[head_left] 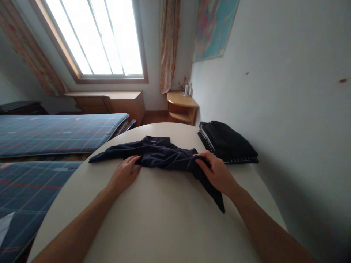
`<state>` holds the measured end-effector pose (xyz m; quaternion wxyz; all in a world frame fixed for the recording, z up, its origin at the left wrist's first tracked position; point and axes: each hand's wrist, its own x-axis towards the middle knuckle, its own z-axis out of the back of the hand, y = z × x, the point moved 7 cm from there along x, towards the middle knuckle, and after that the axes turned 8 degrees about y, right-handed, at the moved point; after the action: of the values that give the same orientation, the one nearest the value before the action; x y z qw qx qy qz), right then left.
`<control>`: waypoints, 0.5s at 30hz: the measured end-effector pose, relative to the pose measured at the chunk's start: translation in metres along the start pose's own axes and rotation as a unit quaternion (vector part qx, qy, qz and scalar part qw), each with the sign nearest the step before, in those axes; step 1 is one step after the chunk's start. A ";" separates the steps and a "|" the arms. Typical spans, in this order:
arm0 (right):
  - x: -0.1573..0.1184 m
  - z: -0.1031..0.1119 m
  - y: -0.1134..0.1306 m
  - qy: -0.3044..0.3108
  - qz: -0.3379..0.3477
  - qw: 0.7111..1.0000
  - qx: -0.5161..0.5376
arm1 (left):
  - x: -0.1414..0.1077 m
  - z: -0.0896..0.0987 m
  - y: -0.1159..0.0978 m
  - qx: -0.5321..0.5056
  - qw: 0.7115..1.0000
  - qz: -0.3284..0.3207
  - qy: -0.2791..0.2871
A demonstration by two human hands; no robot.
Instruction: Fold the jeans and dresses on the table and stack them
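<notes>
A dark navy long-sleeved shirt (161,155) lies on the round white table (164,219), its collar at the far side and its body gathered into a narrow band. One sleeve stretches out to the left; the other angles down to the right, toward me. My left hand (126,173) rests low on the table, fingers extended and fingertips touching the shirt's near edge left of the middle. With thumb and fingers, my right hand (216,171) pinches the cloth at the shirt's right side. Its fingertips are partly hidden by the fabric.
Folded black clothes with white stitching (229,142) are stacked at the table's right rear, close to the white wall (290,120). Plaid mattresses (55,133) lie to the left. Beyond stand a desk (123,95) under the window and a corner shelf (181,99).
</notes>
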<state>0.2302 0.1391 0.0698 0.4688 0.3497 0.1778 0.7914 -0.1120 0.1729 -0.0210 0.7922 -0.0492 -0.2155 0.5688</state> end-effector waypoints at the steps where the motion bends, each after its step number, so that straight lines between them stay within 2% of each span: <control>1: 0.000 0.009 -0.006 -0.038 -0.030 0.998 0.034 | 0.000 0.000 0.001 -0.004 1.000 0.001 -0.002; 5: -0.003 0.029 -0.035 -0.156 -0.122 0.966 0.168 | 0.001 0.000 0.002 -0.011 1.000 0.002 0.000; 7: -0.002 0.027 -0.050 -0.164 -0.154 0.953 0.205 | 0.001 0.000 0.002 -0.008 1.000 0.001 0.003; 9: -0.001 0.023 -0.062 -0.156 -0.172 0.954 0.190 | 0.001 0.000 0.002 -0.006 1.000 0.002 0.001; 12: 0.000 0.026 -0.065 -0.178 -0.146 0.968 0.096 | 0.002 0.002 0.004 -0.002 1.000 0.009 -0.009; 15: -0.004 0.038 -0.043 -0.220 -0.065 0.973 0.012 | 0.002 0.003 0.006 0.000 1.000 0.016 -0.016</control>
<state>0.2854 0.1548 0.0687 0.5426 0.5085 0.1022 0.6608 -0.1182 0.1763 -0.0203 0.7796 -0.0436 -0.2278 0.5817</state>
